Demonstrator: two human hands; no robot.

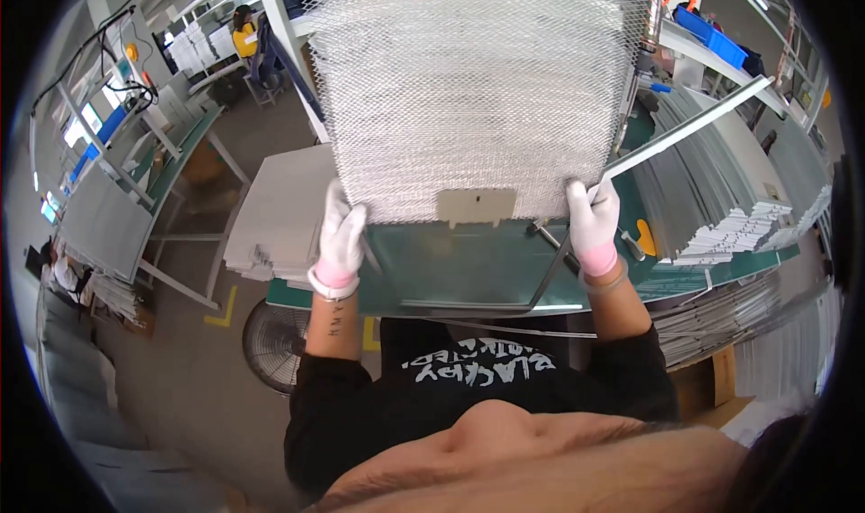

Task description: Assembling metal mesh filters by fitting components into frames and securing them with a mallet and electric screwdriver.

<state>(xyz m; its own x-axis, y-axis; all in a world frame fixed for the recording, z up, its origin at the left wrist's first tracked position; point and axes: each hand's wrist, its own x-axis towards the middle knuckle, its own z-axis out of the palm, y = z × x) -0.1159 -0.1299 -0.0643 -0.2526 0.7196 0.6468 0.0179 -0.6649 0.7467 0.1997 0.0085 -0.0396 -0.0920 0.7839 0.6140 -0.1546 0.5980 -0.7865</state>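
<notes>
A silvery expanded-metal mesh panel (478,108) is held up in front of me, its near edge toward my body. My left hand (341,243), in a white glove with a pink cuff, grips its near left corner. At the near right corner my right hand (595,225), gloved alike, is closed on the panel. A grey-beige notched plate (476,206) sits at the middle of the near edge. Beside my right hand a pale metal bar (694,126) slants up to the right; I cannot tell whether the hand touches it. Beneath lies a green worktable (441,265).
Right of the table's middle lie a hammer (632,245) and a yellow-orange tool (645,237). Stacks of grey metal panels (712,171) stand at the right, flat pale panels (279,202) at the left. A floor fan (273,344) stands below. A person in yellow (243,36) sits far off.
</notes>
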